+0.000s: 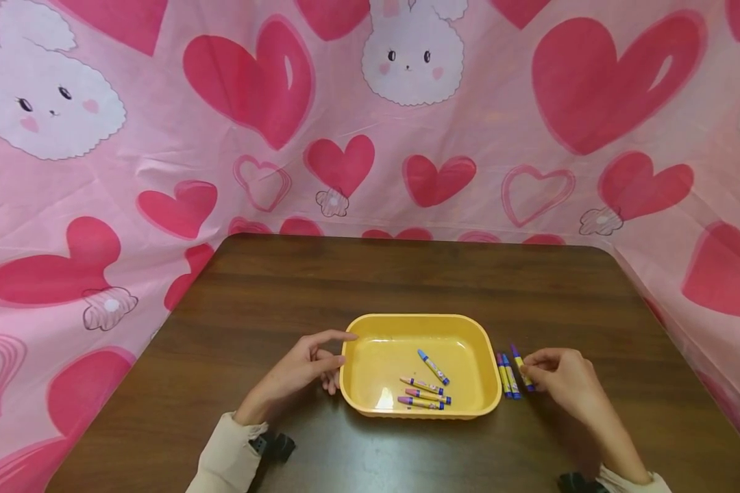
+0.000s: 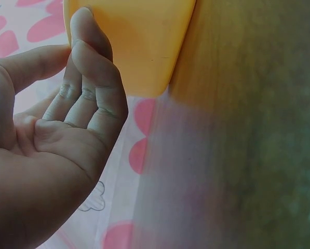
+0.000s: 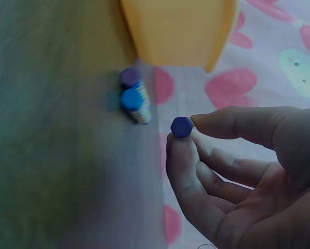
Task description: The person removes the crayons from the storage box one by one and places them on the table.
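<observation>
A yellow tray (image 1: 421, 414) sits on the dark wooden table with several crayons inside, among them a blue-tipped crayon (image 1: 433, 367) and a purple-tipped crayon (image 1: 421, 403). At its left side my left hand (image 1: 299, 370) holds the rim, one digit reaching over it and others bent against the outer wall. To the tray's right, my right hand (image 1: 564, 376) pinches a purple-tipped crayon (image 1: 518, 361) between thumb and fingers; its dark hexagonal end (image 3: 182, 127) faces the right wrist camera. Two more crayons (image 1: 509, 376) lie side by side between that hand and the tray.
A brown wooden table (image 1: 407, 274) extends behind and to both sides of the tray. Pink cloth (image 1: 370, 137) printed with hearts and rabbits hangs along its back and sides.
</observation>
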A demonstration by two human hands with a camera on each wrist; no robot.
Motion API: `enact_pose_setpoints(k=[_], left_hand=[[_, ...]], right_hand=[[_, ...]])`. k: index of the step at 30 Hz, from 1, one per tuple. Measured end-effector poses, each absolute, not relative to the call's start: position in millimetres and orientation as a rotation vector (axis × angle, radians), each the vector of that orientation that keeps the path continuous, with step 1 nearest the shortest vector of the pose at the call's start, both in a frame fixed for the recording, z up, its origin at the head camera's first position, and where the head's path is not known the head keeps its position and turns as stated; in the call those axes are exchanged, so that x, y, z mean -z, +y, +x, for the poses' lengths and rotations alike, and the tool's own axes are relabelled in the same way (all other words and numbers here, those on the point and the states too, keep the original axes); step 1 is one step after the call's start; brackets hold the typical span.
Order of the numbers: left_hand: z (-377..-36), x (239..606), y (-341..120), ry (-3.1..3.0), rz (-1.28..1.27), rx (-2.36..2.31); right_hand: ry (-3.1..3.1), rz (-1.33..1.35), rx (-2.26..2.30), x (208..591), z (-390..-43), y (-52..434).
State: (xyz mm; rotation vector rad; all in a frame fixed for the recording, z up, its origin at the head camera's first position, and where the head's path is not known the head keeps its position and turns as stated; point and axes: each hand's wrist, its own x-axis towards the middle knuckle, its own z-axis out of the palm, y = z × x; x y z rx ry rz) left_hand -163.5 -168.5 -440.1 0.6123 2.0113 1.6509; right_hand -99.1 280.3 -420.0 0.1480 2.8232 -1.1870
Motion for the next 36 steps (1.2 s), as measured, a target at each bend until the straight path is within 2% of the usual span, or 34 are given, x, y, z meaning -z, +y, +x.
enact_pose_setpoints(k=[10,36], left_hand=[[-163,440,-168,2.0,0.611,-1.651],[-162,438,-168,1.998,0.587,-1.655]], right_hand=[[2.723,0.209,1.233,436,-103,279],[2.813,0.17,1.158,434,-104,277]])
